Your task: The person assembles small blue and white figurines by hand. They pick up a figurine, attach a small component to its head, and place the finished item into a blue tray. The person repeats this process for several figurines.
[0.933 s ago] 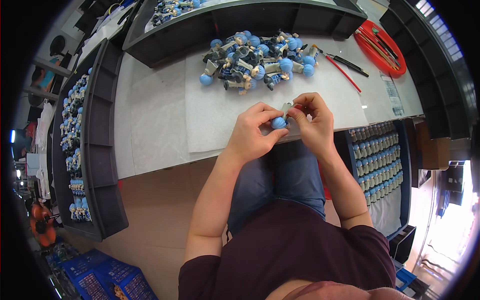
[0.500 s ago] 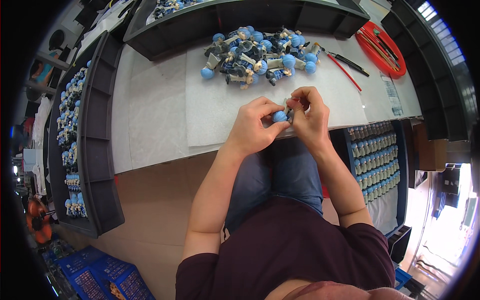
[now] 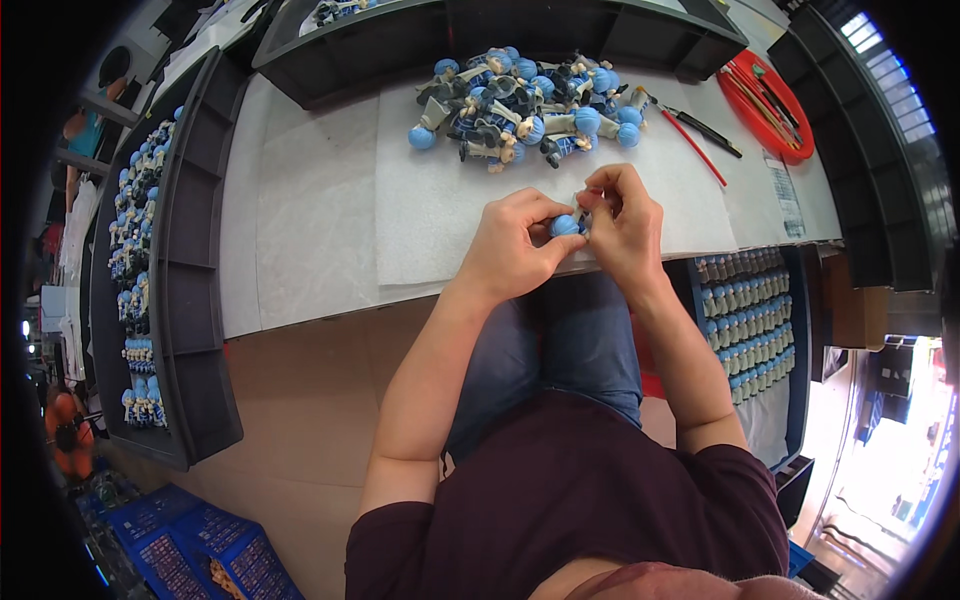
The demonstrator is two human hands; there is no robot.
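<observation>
A small blue-haired figurine (image 3: 565,226) is held between my two hands, just over the near edge of the white-covered table. Thumb and fingers of my left hand (image 3: 515,243) pinch it by its round blue head. My right hand (image 3: 627,222) has its fingers closed on the figurine's body, which the fingers mostly hide. Beyond my hands lies a heap of similar figurines (image 3: 500,110), with blue heads, pale parts and dark feet, jumbled on a white sheet (image 3: 430,230).
Dark trays stand at the back (image 3: 560,40) and left (image 3: 190,290), the left one holding figurines. At right are a red stick (image 3: 695,150), a black pen-like tool (image 3: 710,133) and a red dish (image 3: 735,90) of tools. A lower tray (image 3: 800,400) holds figurines in rows.
Both hands keep their hold on the figurine with only slight finger movement. The whole view has shifted a little.
</observation>
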